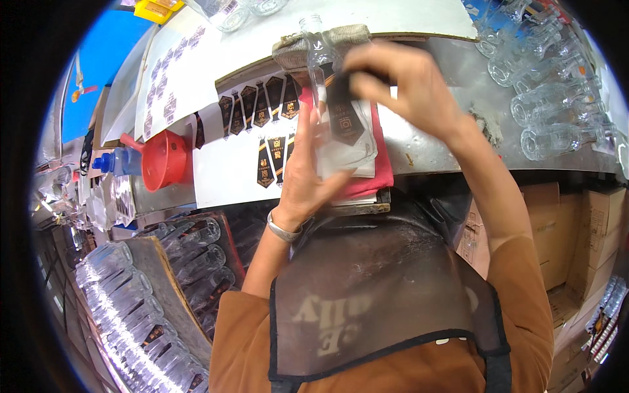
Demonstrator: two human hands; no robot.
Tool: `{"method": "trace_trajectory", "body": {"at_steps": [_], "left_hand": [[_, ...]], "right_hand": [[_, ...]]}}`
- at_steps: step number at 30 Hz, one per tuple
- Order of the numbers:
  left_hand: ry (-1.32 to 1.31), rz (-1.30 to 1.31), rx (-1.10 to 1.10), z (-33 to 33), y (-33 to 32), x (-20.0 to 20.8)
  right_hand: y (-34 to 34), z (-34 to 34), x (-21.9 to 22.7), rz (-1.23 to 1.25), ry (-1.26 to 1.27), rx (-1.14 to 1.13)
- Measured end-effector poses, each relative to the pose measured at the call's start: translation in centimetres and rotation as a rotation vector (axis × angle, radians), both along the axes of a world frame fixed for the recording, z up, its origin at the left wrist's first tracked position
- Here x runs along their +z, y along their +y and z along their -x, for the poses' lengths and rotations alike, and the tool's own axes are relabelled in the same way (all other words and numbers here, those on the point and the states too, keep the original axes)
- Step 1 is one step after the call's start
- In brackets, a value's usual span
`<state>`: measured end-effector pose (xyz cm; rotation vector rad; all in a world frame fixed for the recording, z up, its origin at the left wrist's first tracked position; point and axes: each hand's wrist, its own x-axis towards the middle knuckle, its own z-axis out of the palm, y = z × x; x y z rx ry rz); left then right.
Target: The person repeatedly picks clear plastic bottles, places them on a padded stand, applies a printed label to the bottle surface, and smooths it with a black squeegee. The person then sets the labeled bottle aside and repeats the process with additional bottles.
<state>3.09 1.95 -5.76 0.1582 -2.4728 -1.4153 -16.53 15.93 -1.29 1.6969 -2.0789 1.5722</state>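
A clear glass bottle (317, 49) rests with its neck pointing away from me on a rolled grey cloth (357, 34). My right hand (409, 82), blurred by motion, is bent over the bottle's right side, its fingers at the upper end of a black tie-shaped label (346, 118). That label hangs above a stack of white paper sheets (354, 164) on a pink cloth (383, 157). My left hand (303, 180) reaches up beside the bottle's lower end, fingers stretched out and thumb apart. Whether its fingertips touch the glass is hard to see.
Several black tie-shaped labels (261, 108) lie in rows on a white sheet left of my hands. A red plastic scoop (164, 160) sits farther left. Clear glasses (550, 105) lie at the right; more bottles (124, 295) fill crates below left. Cardboard boxes (563, 229) stand lower right.
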Motion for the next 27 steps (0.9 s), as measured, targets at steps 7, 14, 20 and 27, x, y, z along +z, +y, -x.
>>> {"method": "trace_trajectory", "body": {"at_steps": [7,14,20,27], "left_hand": [[-0.029,0.127,0.039,0.0,0.2,-0.1],[0.066,0.154,0.039,0.8,1.3,0.2],[0.17,-0.004,0.069,1.0,1.3,1.0],[0.145,0.322,0.019,-1.2,-1.4,-0.3]], "right_hand": [[5.8,-5.8,-1.1,-0.025,-0.025,0.23],[7.5,-4.7,-4.0,-0.246,-1.023,-0.017],[4.5,-6.9,-1.4,-0.271,-0.945,-0.037],[4.3,-8.1,-0.4,-0.393,-0.21,-0.229]]}}
